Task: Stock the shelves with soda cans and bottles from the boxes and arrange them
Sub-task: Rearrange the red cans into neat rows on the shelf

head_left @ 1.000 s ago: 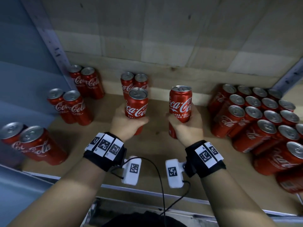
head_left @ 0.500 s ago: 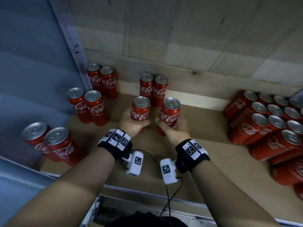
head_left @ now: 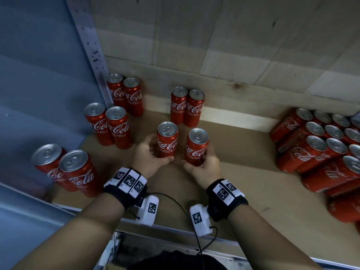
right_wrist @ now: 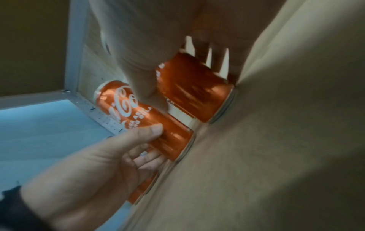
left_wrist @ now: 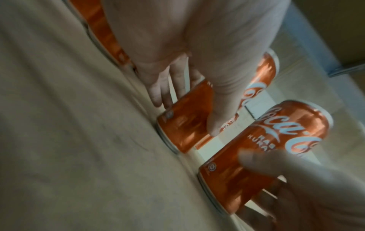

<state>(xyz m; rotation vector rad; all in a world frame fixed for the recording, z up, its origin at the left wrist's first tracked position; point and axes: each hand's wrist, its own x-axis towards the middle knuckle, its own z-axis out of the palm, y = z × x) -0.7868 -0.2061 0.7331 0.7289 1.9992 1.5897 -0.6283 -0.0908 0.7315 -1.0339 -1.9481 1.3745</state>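
Two red Coca-Cola cans stand upright on the brown shelf board (head_left: 243, 172), just in front of a back pair of cans (head_left: 187, 106). My left hand (head_left: 155, 152) grips the left can (head_left: 167, 139) low on its body, thumb in front. My right hand (head_left: 198, 158) grips the right can (head_left: 196, 147) the same way. A small gap separates the two cans. In the left wrist view my fingers (left_wrist: 164, 90) and thumb wrap the left can (left_wrist: 183, 125), whose base meets the board. The right wrist view shows the right can (right_wrist: 193, 89) on the board too.
Three pairs of cans line the left side (head_left: 124, 94), (head_left: 109, 123), (head_left: 64, 168) beside a grey metal upright (head_left: 87, 45). A dense block of several cans (head_left: 321, 145) fills the right. Bare board lies between my hands and that block. The metal front edge (head_left: 175, 232) runs below my wrists.
Both hands have carried their cans forward and down, from held up in the air to standing on the board in front of the back pair.
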